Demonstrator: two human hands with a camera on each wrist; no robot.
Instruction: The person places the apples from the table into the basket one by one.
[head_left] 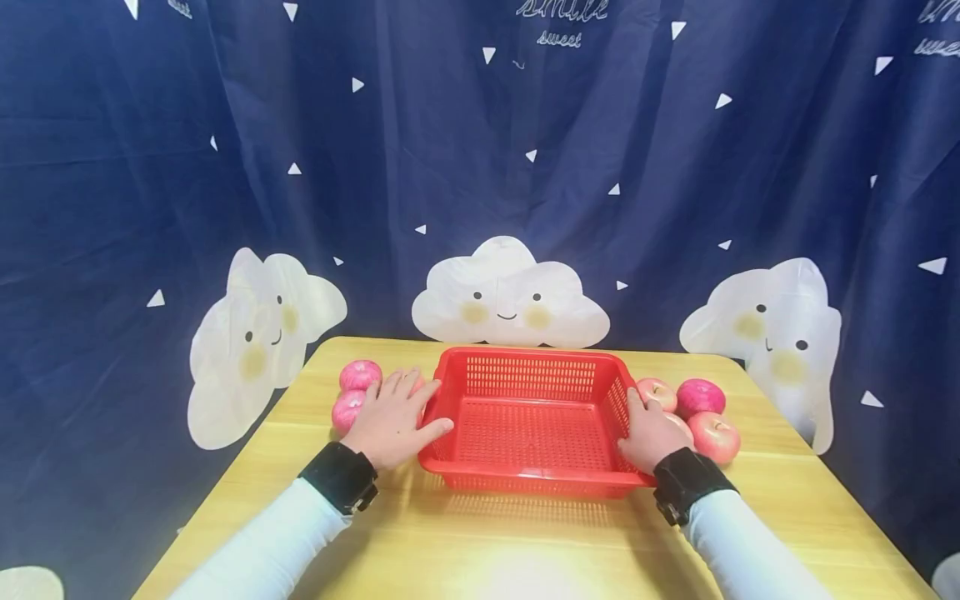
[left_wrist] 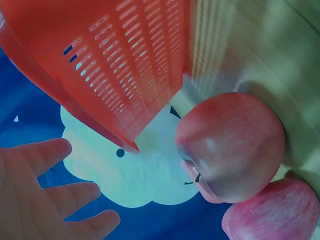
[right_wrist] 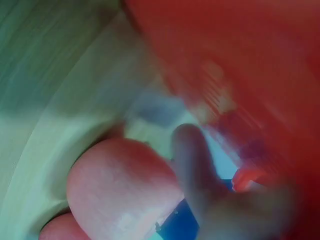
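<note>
Red perforated basket (head_left: 536,476), upright, apples (head_left: 716,437) either side

Your basket (head_left: 531,475) is red, apples (head_left: 714,437) pink to magenta, table (head_left: 480,533) yellow wood-grain, curtain (head_left: 450,150) navy with white triangles (head_left: 489,55) and clouds (head_left: 510,287), your sleeves (head_left: 270,537) whitish, wristbands (head_left: 339,477) black.

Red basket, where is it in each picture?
Head: the red basket sits below the middle, between the left hand and right hand.
Left wrist: it fills much of the upper left.
Right wrist: it covers most of the right side, blurry.
Shared landmark: the blue curtain shows in all three.
</note>
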